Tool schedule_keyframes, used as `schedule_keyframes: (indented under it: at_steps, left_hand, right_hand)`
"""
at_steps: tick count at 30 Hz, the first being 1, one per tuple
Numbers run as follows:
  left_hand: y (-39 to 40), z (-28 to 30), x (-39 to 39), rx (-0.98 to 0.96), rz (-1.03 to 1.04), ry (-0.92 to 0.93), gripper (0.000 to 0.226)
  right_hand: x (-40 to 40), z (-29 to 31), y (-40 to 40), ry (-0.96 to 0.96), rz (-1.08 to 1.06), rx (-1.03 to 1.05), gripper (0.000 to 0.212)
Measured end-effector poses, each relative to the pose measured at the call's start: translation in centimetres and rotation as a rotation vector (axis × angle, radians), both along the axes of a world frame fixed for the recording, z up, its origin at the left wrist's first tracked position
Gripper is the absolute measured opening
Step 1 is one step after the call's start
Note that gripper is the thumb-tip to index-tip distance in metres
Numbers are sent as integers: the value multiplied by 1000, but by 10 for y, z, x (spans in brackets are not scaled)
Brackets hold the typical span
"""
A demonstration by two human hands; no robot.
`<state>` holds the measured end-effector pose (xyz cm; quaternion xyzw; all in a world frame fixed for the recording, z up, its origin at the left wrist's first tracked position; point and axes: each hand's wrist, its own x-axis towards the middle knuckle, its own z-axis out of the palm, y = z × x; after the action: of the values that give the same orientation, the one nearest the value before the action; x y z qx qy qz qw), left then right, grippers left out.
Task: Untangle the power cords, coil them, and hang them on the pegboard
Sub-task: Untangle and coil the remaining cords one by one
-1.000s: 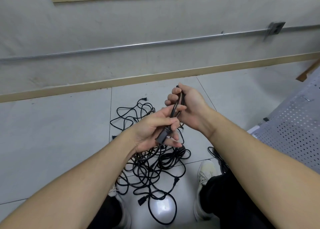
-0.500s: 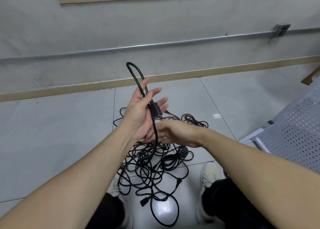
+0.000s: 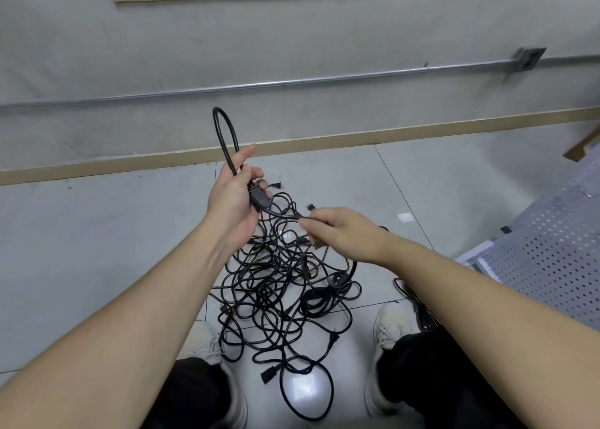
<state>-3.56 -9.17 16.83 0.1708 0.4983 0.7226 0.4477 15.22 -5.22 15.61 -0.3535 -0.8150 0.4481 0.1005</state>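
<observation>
A heap of tangled black power cords [image 3: 285,285] lies on the tiled floor between my feet. My left hand [image 3: 235,198] holds one black cord [image 3: 224,133] by its connector end, with a loop of it standing up above the fingers. From the connector the cord runs right to my right hand [image 3: 337,230], which pinches it between thumb and fingers just above the heap. A grey perforated pegboard [image 3: 552,253] lies at the right edge.
My two shoes [image 3: 389,331] stand on either side of the heap's near end. A wall with a wooden skirting strip [image 3: 324,142] and a metal conduit [image 3: 292,84] runs across the back. A second small cord bundle [image 3: 418,305] lies by my right leg.
My left hand has closed round the connector and loop. My right hand has slid out to the right along the cord, drawing a stretch of it away from the left hand.
</observation>
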Motion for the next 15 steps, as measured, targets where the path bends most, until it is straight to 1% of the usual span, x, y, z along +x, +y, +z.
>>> schedule_keyframes:
  at_steps: [2,4,7,8,10,11,12,13,15]
  left_hand:
    - [0,4,1,37,-40,-191,37]
    - [-1,5,4,36,-86,-355,38]
    - [-2,3,5,16,-166,-491,41]
    - [-2,3,3,18,-213,-526,38]
    - [-4,5,0,22,-319,-581,27]
    - [-5,6,-2,13,-348,-574,23]
    - [-6,7,-3,-10,-353,-527,24]
    - [-6,7,-3,-45,-345,-434,25]
    - [-6,6,1,-98,-335,-218,25]
  right_hand:
    - [5,4,4,21,-29,-119,39]
    - [9,8,4,-48,53,-221,40]
    - [9,9,-3,-139,166,-261,43]
    - [7,10,-4,-145,174,-268,45]
    - [7,13,-3,-136,151,-299,49]
    - [9,15,0,-123,126,-326,51]
    - [12,18,3,-101,100,-362,53]
    - [16,21,7,-60,71,-415,52]
    - [24,24,16,92,-26,-578,45]
